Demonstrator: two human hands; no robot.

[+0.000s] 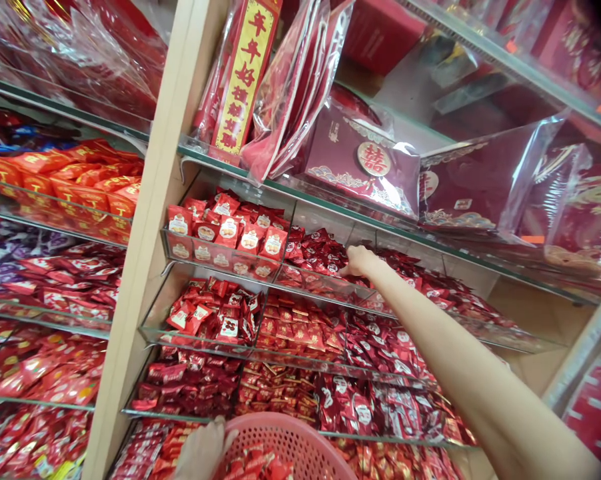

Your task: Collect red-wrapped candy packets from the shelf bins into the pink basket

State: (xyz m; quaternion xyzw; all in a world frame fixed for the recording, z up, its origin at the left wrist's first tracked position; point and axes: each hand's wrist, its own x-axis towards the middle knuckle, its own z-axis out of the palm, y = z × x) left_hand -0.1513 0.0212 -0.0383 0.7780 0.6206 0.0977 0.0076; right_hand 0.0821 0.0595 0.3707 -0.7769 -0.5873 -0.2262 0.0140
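My left hand grips the left rim of a pink perforated plastic basket at the bottom of the view. Red wrapped sweets lie inside the basket. My right arm stretches up from the lower right, and my right hand is at a clear-fronted shelf bin of dark red wrapped sweets. Its fingers point down among the packets and are mostly hidden, so I cannot see whether they hold one. Just left of that bin are red packets with white round labels.
Lower tiers hold more red and gold packets. A glass shelf edge runs above my right hand, bearing maroon gift bags and a yellow banner. A wooden upright separates the left shelves with orange packets.
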